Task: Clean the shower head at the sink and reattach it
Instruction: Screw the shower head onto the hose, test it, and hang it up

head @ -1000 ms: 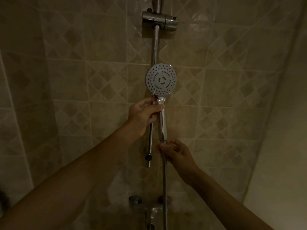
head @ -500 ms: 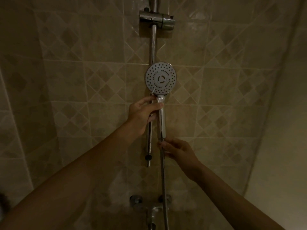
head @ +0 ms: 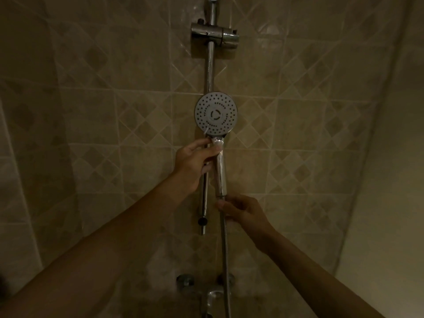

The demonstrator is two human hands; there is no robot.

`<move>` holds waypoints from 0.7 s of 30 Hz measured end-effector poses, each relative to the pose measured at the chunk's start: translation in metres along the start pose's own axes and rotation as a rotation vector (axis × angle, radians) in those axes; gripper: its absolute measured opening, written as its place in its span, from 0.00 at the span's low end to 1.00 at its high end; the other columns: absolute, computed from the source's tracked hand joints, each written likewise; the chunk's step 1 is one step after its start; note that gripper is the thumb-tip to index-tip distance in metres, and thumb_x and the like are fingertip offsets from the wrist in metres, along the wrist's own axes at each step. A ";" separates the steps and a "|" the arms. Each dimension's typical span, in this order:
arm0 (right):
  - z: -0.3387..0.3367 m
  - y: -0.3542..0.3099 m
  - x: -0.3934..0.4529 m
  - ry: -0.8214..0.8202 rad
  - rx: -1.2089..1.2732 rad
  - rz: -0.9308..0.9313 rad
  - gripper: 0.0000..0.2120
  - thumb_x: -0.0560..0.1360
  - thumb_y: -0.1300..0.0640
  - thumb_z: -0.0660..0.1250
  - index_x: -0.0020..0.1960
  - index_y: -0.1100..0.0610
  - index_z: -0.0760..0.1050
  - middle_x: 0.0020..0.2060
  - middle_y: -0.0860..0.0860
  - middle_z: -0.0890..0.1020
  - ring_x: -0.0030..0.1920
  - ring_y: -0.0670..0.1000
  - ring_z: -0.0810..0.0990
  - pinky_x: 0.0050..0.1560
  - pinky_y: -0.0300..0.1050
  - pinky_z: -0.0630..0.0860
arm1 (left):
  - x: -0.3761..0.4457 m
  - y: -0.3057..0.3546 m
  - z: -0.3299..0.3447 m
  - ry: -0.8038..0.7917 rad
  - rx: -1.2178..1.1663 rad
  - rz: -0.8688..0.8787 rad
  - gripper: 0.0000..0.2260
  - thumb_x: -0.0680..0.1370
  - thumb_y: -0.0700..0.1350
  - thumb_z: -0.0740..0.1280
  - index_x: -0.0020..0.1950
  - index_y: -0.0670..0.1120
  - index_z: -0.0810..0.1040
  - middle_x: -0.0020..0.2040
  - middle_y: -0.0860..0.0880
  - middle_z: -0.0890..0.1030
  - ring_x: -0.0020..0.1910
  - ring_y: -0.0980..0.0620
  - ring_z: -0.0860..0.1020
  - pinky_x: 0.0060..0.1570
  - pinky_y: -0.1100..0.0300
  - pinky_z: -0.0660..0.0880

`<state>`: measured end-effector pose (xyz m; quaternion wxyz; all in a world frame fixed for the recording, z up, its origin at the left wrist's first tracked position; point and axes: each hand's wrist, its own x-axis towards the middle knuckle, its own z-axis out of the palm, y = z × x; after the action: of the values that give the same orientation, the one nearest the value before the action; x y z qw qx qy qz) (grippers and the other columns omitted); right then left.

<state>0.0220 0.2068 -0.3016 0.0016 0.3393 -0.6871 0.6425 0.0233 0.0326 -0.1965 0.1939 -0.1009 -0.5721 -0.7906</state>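
Left hand: grip closed around the top of the handle, just under the round face, thumb across the front of the neck, fingers curled behind. Right hand: grip pinching the hose right at the joint where it meets the bottom of the handle; thumb tip on the front of the fitting, other fingers wrapped behind it.

Shower head: held upright between the two hands, face toward the camera, rings of nozzle holes around a central mark. It sits in front of the rail, partway down it and well below the holder. A small pale strand hangs at the lower left rim of the face; what it is, cannot tell.

Hose runs straight down from the right hand and out of the bottom edge, passing just beside the tap.

Rail: chrome, vertical, fixed to the tiled wall; lower end carries a dark knob just left of the hose. Holder clamped high on the rail, nothing in it.

Wall: beige tiles with a diamond pattern. Plain wall to the right. Light dim; lower frame blurred around the tap.
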 end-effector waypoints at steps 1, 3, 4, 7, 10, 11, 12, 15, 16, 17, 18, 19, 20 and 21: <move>0.003 -0.002 0.000 0.036 -0.036 -0.015 0.12 0.73 0.42 0.75 0.50 0.49 0.86 0.47 0.49 0.88 0.49 0.48 0.87 0.48 0.41 0.82 | -0.001 0.000 0.000 0.010 0.000 -0.002 0.17 0.72 0.36 0.76 0.60 0.41 0.83 0.50 0.43 0.87 0.51 0.46 0.86 0.53 0.51 0.83; 0.008 0.001 0.001 0.140 -0.088 -0.013 0.16 0.66 0.40 0.79 0.46 0.50 0.84 0.43 0.50 0.88 0.45 0.49 0.87 0.48 0.45 0.83 | -0.001 0.000 0.000 0.023 -0.006 -0.006 0.15 0.72 0.36 0.76 0.58 0.41 0.83 0.49 0.44 0.87 0.51 0.46 0.86 0.54 0.49 0.83; 0.008 0.001 0.001 0.177 -0.105 -0.010 0.15 0.66 0.42 0.80 0.45 0.51 0.84 0.42 0.51 0.87 0.45 0.50 0.87 0.50 0.48 0.84 | -0.002 0.000 0.001 0.027 -0.011 -0.009 0.15 0.72 0.35 0.76 0.58 0.41 0.83 0.49 0.44 0.87 0.51 0.46 0.86 0.55 0.49 0.82; 0.001 0.004 -0.001 0.025 -0.045 -0.010 0.11 0.76 0.48 0.73 0.49 0.56 0.85 0.45 0.57 0.86 0.49 0.56 0.86 0.54 0.49 0.82 | -0.003 0.002 0.001 0.006 -0.014 -0.018 0.16 0.72 0.36 0.76 0.59 0.41 0.83 0.48 0.46 0.88 0.49 0.49 0.86 0.55 0.49 0.82; -0.006 0.001 -0.007 -0.152 0.067 0.064 0.15 0.81 0.48 0.67 0.56 0.58 0.85 0.51 0.54 0.87 0.54 0.54 0.85 0.59 0.50 0.80 | -0.006 0.003 0.002 -0.015 -0.013 -0.021 0.16 0.73 0.35 0.74 0.60 0.39 0.82 0.48 0.46 0.87 0.48 0.49 0.86 0.57 0.49 0.82; -0.006 0.000 -0.007 -0.123 0.031 0.052 0.15 0.79 0.45 0.69 0.56 0.55 0.86 0.51 0.53 0.88 0.55 0.53 0.86 0.58 0.50 0.82 | -0.007 0.004 0.002 -0.014 -0.015 -0.024 0.16 0.73 0.35 0.74 0.61 0.39 0.82 0.48 0.45 0.87 0.48 0.48 0.86 0.57 0.48 0.81; -0.004 -0.002 -0.007 -0.075 -0.021 0.034 0.15 0.76 0.42 0.72 0.54 0.52 0.86 0.50 0.53 0.88 0.53 0.54 0.87 0.57 0.50 0.83 | -0.008 0.004 0.002 -0.012 -0.015 -0.028 0.17 0.73 0.34 0.74 0.61 0.38 0.82 0.49 0.45 0.87 0.49 0.48 0.85 0.57 0.48 0.81; 0.004 0.002 -0.005 0.182 -0.065 0.026 0.17 0.68 0.43 0.79 0.50 0.53 0.86 0.44 0.54 0.88 0.47 0.54 0.87 0.53 0.52 0.85 | -0.009 0.003 0.002 0.002 -0.015 -0.033 0.16 0.73 0.34 0.74 0.60 0.38 0.82 0.48 0.45 0.87 0.49 0.48 0.86 0.55 0.50 0.82; 0.005 0.004 -0.005 0.230 -0.073 0.013 0.13 0.69 0.47 0.79 0.49 0.54 0.85 0.43 0.53 0.88 0.47 0.54 0.87 0.53 0.52 0.85 | -0.009 0.002 0.002 0.005 -0.015 -0.034 0.15 0.73 0.34 0.75 0.59 0.38 0.83 0.47 0.45 0.87 0.49 0.48 0.86 0.55 0.51 0.82; 0.005 0.006 -0.005 0.215 -0.078 0.002 0.09 0.72 0.50 0.78 0.48 0.55 0.86 0.44 0.53 0.88 0.47 0.53 0.87 0.52 0.50 0.84 | -0.009 0.001 0.002 0.006 -0.012 -0.036 0.13 0.73 0.34 0.75 0.57 0.39 0.83 0.47 0.45 0.87 0.48 0.48 0.86 0.54 0.51 0.82; 0.004 0.007 -0.006 0.151 -0.059 -0.001 0.06 0.76 0.53 0.75 0.50 0.55 0.86 0.46 0.52 0.88 0.49 0.53 0.87 0.53 0.48 0.83 | -0.009 0.001 0.002 0.004 -0.009 -0.040 0.12 0.73 0.34 0.75 0.56 0.40 0.84 0.46 0.45 0.88 0.48 0.48 0.86 0.53 0.53 0.83; 0.002 0.007 -0.008 0.076 -0.024 0.009 0.07 0.79 0.54 0.71 0.52 0.55 0.86 0.49 0.53 0.88 0.52 0.54 0.87 0.55 0.48 0.82 | -0.009 0.000 0.002 0.002 -0.006 -0.043 0.11 0.73 0.34 0.74 0.54 0.41 0.85 0.46 0.45 0.88 0.47 0.49 0.86 0.51 0.54 0.83; 0.001 0.008 -0.011 0.020 0.023 0.037 0.09 0.81 0.55 0.68 0.54 0.56 0.86 0.51 0.54 0.88 0.55 0.55 0.86 0.58 0.51 0.82 | -0.009 0.000 0.002 0.002 -0.006 -0.047 0.10 0.73 0.34 0.74 0.54 0.42 0.85 0.46 0.46 0.88 0.47 0.49 0.87 0.50 0.54 0.83; -0.001 0.008 -0.012 -0.013 0.065 0.058 0.11 0.82 0.54 0.67 0.56 0.57 0.86 0.53 0.54 0.88 0.56 0.56 0.86 0.59 0.53 0.81 | -0.009 -0.001 0.001 0.004 -0.008 -0.050 0.10 0.73 0.34 0.74 0.53 0.42 0.85 0.46 0.46 0.88 0.47 0.49 0.87 0.50 0.55 0.84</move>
<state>0.0277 0.2126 -0.3136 -0.0327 0.3232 -0.6753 0.6621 0.0314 0.0357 -0.2003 0.1748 -0.0858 -0.5708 -0.7977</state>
